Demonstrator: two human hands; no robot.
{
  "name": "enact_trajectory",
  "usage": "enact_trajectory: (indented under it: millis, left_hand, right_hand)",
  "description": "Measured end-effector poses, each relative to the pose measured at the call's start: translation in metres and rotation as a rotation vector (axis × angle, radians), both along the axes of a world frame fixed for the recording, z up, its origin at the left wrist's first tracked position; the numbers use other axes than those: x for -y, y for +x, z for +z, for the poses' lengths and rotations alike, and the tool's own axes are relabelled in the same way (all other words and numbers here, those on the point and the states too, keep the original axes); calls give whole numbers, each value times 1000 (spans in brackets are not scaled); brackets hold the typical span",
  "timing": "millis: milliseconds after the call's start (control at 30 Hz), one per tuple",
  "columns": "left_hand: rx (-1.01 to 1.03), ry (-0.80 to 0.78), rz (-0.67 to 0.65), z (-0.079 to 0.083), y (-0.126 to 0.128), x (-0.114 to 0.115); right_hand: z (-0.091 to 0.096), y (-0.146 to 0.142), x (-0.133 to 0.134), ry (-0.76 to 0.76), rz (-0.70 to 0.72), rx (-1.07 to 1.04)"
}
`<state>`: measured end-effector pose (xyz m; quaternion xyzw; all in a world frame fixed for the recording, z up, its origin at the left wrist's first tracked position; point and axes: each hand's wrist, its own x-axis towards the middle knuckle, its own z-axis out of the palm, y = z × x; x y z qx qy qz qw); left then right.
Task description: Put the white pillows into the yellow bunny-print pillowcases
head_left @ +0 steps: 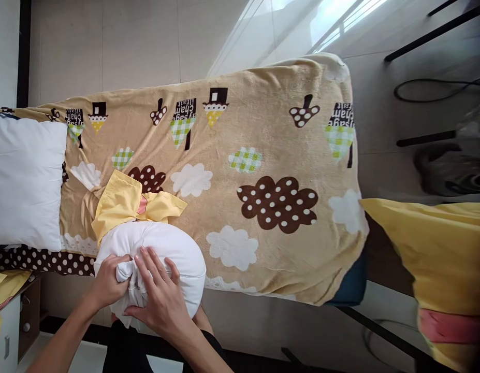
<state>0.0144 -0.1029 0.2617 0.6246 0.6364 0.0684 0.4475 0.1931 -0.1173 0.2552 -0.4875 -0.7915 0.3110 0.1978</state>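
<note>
Nearest, the left hand (108,282) is clamped on a bunched fold of the white pillow (189,269), while the right hand (159,290), fingers spread apart, presses on it just beside. The pillow lies directly under both hands, at the near edge of the patterned blanket (271,145). Yellow cloth (119,204) touches its far side; beyond the blanket is tiled floor (139,46).

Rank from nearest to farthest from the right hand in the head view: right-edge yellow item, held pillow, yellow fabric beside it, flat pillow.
1. Held pillow, under the right hand.
2. Yellow fabric, just beyond it.
3. Flat pillow, picture left.
4. Yellow item, right edge.
</note>
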Motion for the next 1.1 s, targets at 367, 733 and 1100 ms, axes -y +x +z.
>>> enact_trajectory:
  millis: [367, 733, 1100]
  left_hand:
    - [12, -85, 561, 6, 17, 81]
    - [-209, 119, -16, 6, -12, -64]
    - [-948, -279, -357, -126, 4, -125]
  right_hand:
    - [-11, -49, 39, -83, -103, 45]
    - [-20, -45, 17, -50, -145, -72]
    - [12, -22, 26, -173, -194, -219]
